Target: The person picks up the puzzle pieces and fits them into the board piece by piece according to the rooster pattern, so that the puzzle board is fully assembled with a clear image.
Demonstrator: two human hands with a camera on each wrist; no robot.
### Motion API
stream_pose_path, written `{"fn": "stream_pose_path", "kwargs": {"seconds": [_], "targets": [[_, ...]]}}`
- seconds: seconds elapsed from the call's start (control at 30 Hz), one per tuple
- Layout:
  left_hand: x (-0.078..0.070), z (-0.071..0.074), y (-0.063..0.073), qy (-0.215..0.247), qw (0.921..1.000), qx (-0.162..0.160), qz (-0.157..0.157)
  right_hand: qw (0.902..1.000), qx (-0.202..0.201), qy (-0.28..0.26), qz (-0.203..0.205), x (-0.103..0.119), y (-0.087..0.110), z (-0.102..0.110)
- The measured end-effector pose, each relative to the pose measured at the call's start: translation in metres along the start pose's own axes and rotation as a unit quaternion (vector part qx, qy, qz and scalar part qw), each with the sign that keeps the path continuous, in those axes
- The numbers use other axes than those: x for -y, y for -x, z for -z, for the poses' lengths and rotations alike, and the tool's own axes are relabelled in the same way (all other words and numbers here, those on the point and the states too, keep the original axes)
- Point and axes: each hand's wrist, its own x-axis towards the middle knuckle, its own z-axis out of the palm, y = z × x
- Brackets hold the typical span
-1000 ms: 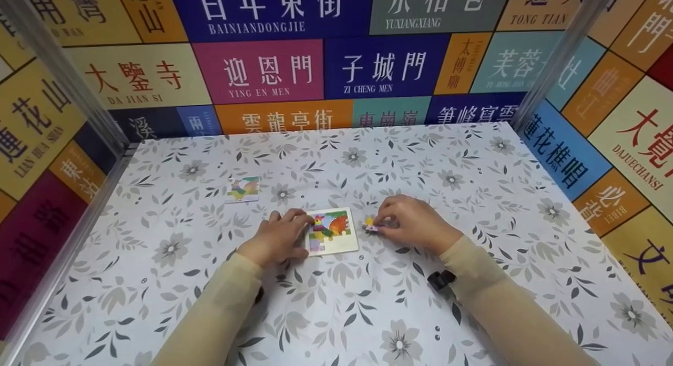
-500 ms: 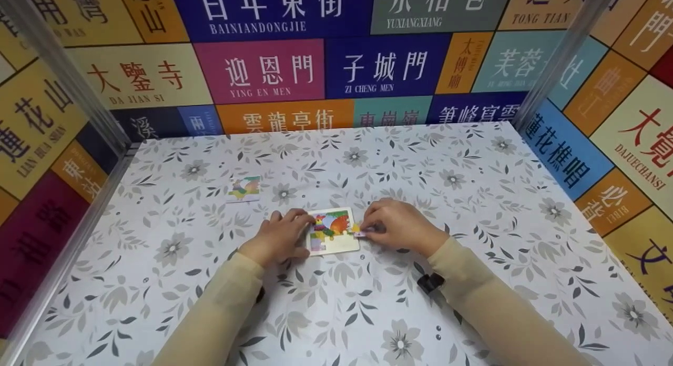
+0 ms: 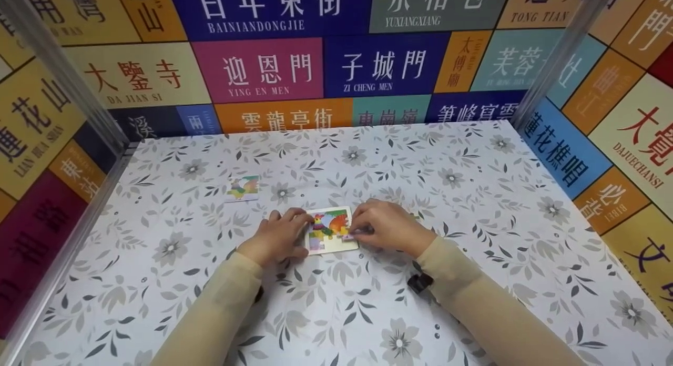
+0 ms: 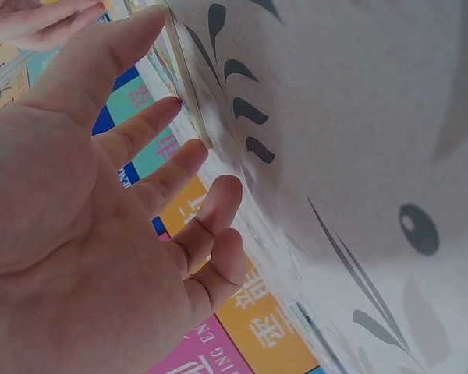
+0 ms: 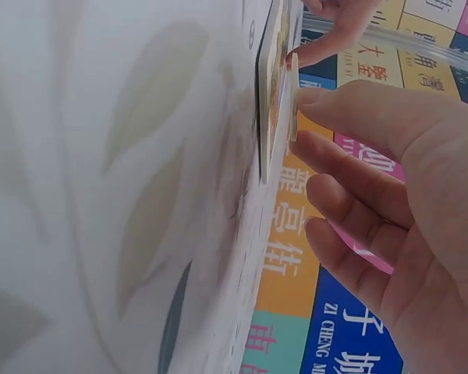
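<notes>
A small jigsaw puzzle board [image 3: 336, 244] lies on the table, with a colourful bird picture filling its upper part and a bare cream patch at lower right. My left hand [image 3: 274, 240] rests at its left side; in the left wrist view the thumb and fingertips are at the board's edge [image 4: 186, 78], fingers loosely extended. My right hand [image 3: 393, 227] pinches a puzzle piece [image 3: 347, 237] over the board's right side. In the right wrist view the thin piece [image 5: 294, 97] stands edge-on between thumb and index finger, close over the board [image 5: 265, 148].
Several joined puzzle pieces [image 3: 243, 189] lie farther back on the left of the table. A white cloth [image 3: 399, 297] with grey flowers and leaves covers the tabletop. Panels with large lettering [image 3: 263, 71] wall the back and both sides.
My right hand has moved left with the puzzle piece, from beside the board to over its right part. The left hand has stayed at the board's left edge.
</notes>
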Motion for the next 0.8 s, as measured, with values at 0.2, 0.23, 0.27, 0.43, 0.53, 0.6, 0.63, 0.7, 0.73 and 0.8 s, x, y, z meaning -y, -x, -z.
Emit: {"fn": "stream_pose_path", "kwargs": {"seconds": [0.2,0.23,0.27,0.43,0.53,0.6,0.63,0.7,0.73,0.8], "targets": [[0.001,0.0,0.001,0.003,1.0,0.0,-0.002,0.9998,0.002,-0.009,0.017,0.009,-0.008,-0.001],[0.001,0.0,0.002,0.003,1.0,0.001,-0.002,0.9997,0.003,-0.013,0.019,0.01,-0.009,-0.002],[0.001,0.0,0.002,0.004,1.0,0.002,-0.002,0.9997,0.004,-0.015,0.02,0.012,-0.01,-0.003],[0.002,0.0,0.003,0.003,1.0,-0.003,-0.007,0.9994,0.005,-0.01,0.032,0.016,-0.014,-0.008],[0.002,0.0,0.004,0.001,1.0,-0.004,-0.008,0.999,0.004,-0.006,0.044,0.018,-0.016,-0.01],[0.001,0.0,0.004,0.0,1.0,-0.002,-0.006,0.9987,0.005,-0.005,0.051,0.019,-0.017,-0.012],[0.001,0.0,0.003,-0.001,1.0,-0.001,-0.006,0.9985,0.003,-0.005,0.055,0.02,-0.018,-0.013],[0.0,0.0,0.003,-0.003,1.0,0.001,-0.006,0.9982,0.003,-0.002,0.06,0.021,-0.019,-0.015],[0.0,0.0,0.002,-0.005,1.0,0.001,-0.006,0.998,0.002,0.0,0.063,0.021,-0.019,-0.016],[0.0,0.0,0.001,-0.007,1.0,0.003,-0.005,0.9976,0.003,0.005,0.069,0.021,-0.02,-0.017]]}}
